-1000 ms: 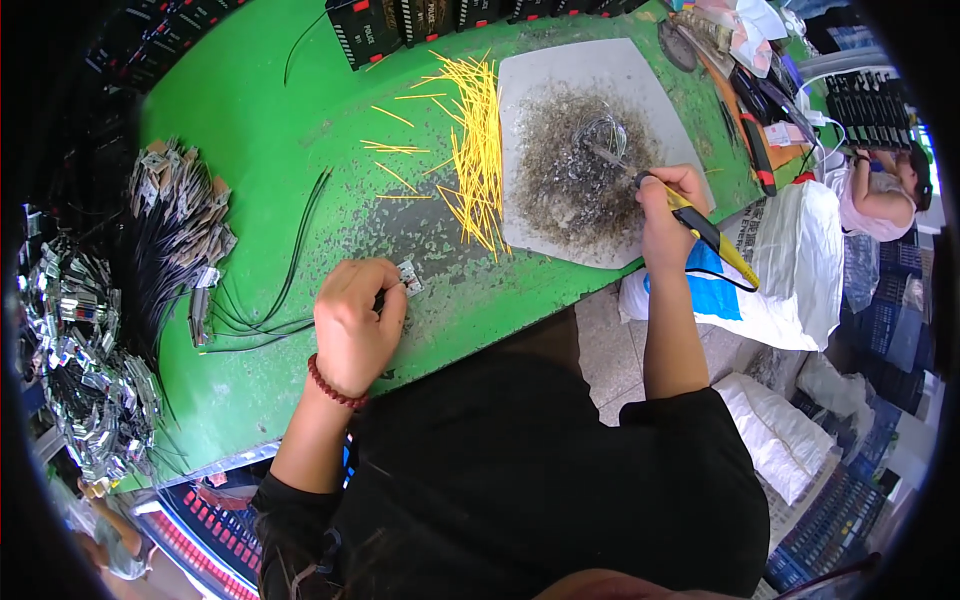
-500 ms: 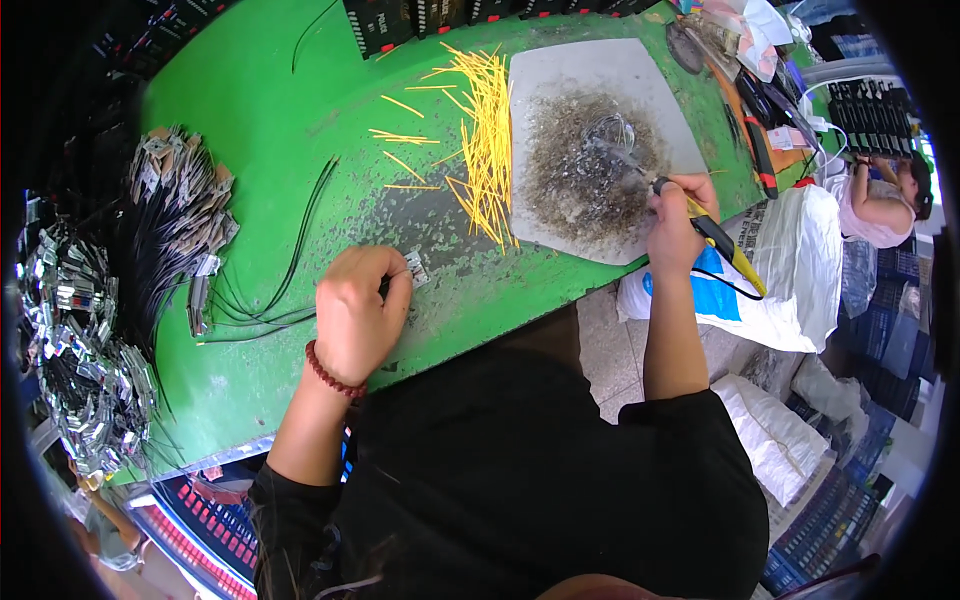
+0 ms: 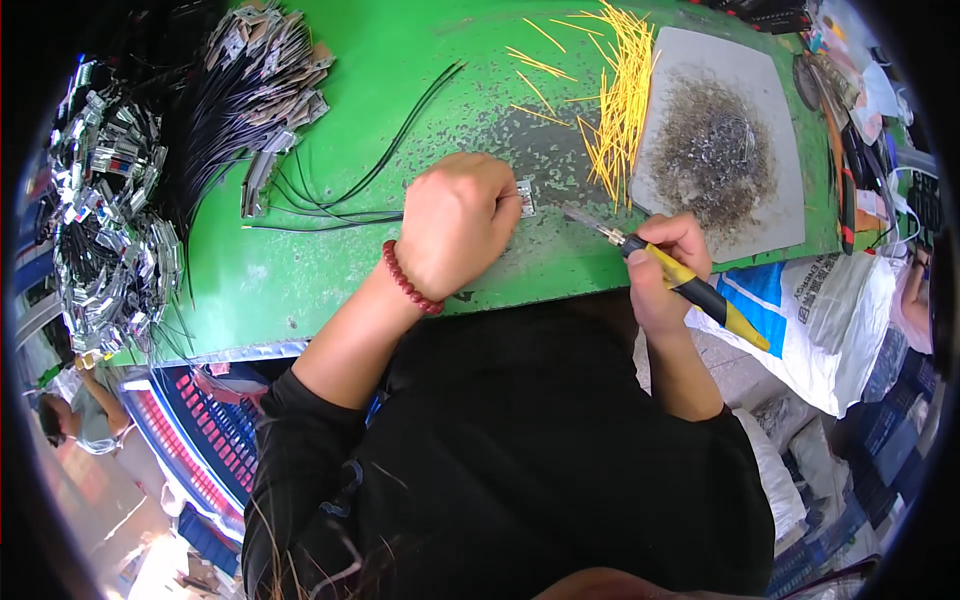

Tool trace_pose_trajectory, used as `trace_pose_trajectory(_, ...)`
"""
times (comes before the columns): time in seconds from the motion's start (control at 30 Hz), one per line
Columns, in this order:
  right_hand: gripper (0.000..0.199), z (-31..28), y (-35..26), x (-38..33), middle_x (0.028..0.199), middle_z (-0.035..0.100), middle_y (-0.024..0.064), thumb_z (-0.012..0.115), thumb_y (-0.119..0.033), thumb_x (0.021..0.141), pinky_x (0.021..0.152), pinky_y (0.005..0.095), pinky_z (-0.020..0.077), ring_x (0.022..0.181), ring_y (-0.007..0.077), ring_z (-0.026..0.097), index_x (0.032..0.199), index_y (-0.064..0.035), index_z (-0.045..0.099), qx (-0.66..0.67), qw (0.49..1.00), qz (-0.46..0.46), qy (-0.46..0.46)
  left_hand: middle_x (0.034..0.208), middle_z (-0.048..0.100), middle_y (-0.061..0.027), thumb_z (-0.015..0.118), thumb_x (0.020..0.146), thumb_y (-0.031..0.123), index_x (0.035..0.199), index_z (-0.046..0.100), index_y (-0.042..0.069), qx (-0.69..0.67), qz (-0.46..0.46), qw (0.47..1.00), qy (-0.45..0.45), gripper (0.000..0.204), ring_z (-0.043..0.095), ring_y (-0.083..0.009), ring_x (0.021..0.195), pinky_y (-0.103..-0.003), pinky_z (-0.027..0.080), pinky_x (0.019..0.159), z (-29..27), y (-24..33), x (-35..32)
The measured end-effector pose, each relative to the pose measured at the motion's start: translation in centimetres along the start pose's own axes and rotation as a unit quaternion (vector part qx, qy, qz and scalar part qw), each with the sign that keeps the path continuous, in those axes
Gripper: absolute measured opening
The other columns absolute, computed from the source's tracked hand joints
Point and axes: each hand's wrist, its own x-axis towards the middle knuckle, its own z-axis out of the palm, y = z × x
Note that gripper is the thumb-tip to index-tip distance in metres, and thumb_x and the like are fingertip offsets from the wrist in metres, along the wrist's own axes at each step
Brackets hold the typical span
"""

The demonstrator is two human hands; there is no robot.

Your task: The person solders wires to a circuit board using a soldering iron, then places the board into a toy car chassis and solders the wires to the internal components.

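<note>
My left hand (image 3: 455, 220), with a dark red bead bracelet at the wrist, is closed on a small silvery part (image 3: 526, 198) that shows past the fingertips. From the hand's left side run black wires (image 3: 370, 216); whether they join the part is hidden. My right hand (image 3: 662, 270) grips a yellow and black soldering iron (image 3: 718, 305). Its metal tip (image 3: 580, 216) points left at the silvery part and stays a little apart from it. Thin yellow sticks (image 3: 622, 110) lie in a loose pile beyond the iron.
Right of the sticks, a grey board (image 3: 783, 120) bears dark crumbly residue (image 3: 712, 150). Bundles of metal parts on black wires (image 3: 270, 60) and silvery pieces (image 3: 115, 250) crowd the green table's (image 3: 390, 50) left side. Hand tools (image 3: 840, 150) line its right edge, above a white sack (image 3: 840, 330).
The soldering iron has moved from the residue on the board left and nearer, toward the silvery part. My left hand remains closed. The whole view has shifted, so the table sits farther right and higher.
</note>
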Motion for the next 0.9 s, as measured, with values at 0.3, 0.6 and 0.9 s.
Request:
trace_pose_trajectory(0.3, 0.018, 0.9, -0.3, 0.7, 0.078, 0.052, -0.0027, 0.070, -0.004, 0.082, 0.057, 0.0195, 0.0360, 0.065, 0.0016, 0.044, 0.091, -0.0033, 0.054, -0.033, 0.999, 0.026, -0.029, 0.074, 0.063, -0.0106, 0.067, 0.074, 0.005, 0.072, 0.062, 0.004, 0.016, -0.009, 1.000, 0.000, 0.006, 0.062, -0.0308, 0.072, -0.040, 0.050, 0.064, 0.0, 0.0, -0.1)
trace_pose_trajectory(0.6, 0.019, 1.1, -0.5, 0.9, 0.077, 0.049, -0.0015, 0.068, -0.008, 0.083, 0.060, 0.0207, 0.0314, 0.066, 0.0042, 0.041, 0.093, -0.0035, 0.053, -0.065, 0.995, 0.056, -0.050, 0.075, 0.063, -0.0109, 0.068, 0.075, 0.005, 0.073, 0.062, 0.004, 0.021, -0.004, 1.000, 0.000, 0.006, 0.062, -0.0320, 0.075, -0.041, 0.051, 0.066, 0.0, 0.0, 0.0)
trace_pose_trajectory(0.9, 0.019, 0.6, 0.6, 0.7, 0.081, 0.053, -0.0018, 0.070, -0.004, 0.082, 0.059, 0.0197, 0.0369, 0.067, 0.0020, 0.045, 0.092, -0.0034, 0.055, -0.022, 1.000, 0.011, -0.014, 0.075, 0.063, -0.0115, 0.068, 0.075, 0.005, 0.073, 0.061, 0.004, 0.022, 0.002, 1.000, -0.001, 0.007, 0.062, -0.0320, 0.074, -0.041, 0.050, 0.065, -0.1, 0.1, 0.0)
